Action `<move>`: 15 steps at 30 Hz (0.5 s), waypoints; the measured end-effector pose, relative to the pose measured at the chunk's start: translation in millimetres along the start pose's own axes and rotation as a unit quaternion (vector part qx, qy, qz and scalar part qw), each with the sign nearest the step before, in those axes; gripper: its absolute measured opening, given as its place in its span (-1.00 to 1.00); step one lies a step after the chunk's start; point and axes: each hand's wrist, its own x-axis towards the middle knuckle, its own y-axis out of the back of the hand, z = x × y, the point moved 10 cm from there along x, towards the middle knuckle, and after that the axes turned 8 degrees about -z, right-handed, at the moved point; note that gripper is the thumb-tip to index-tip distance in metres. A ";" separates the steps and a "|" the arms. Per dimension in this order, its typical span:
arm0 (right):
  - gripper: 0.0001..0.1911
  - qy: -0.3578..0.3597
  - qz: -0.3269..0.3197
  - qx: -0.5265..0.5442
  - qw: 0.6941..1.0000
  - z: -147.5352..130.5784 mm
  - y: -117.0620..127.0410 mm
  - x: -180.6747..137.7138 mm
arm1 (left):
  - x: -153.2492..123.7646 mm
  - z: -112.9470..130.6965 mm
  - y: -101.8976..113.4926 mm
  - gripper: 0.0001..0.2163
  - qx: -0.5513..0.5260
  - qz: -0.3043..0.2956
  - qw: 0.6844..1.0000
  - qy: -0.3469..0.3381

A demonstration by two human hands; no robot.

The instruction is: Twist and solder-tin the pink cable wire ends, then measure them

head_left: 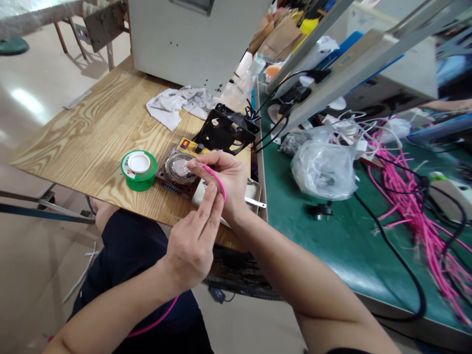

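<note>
My right hand [224, 179] is closed on a pink wire [217, 181], its fingertips over a round metal dish [179, 167] on a small yellow-topped device [184, 146]. My left hand [195, 236] is closed too, two fingers raised and pinching the same pink wire just below the right hand. The wire trails down past my left forearm toward my lap. A green spool with a white cap [139, 169] stands left of the dish on the wooden table [92, 128].
A black fan frame [225, 130] leans behind the device, and a grey rag [180, 104] lies further back. On the green bench [332, 236] to the right are a plastic bag [324, 167], black cables, and a bundle of pink wires [416, 211]. A white cabinet [191, 39] stands behind.
</note>
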 end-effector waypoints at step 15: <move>-0.72 0.087 -0.034 -0.011 0.996 -18.1 -3.9 -5.5 | -7.7 5.3 4.0 -0.36 -0.041 0.020 0.999 -0.011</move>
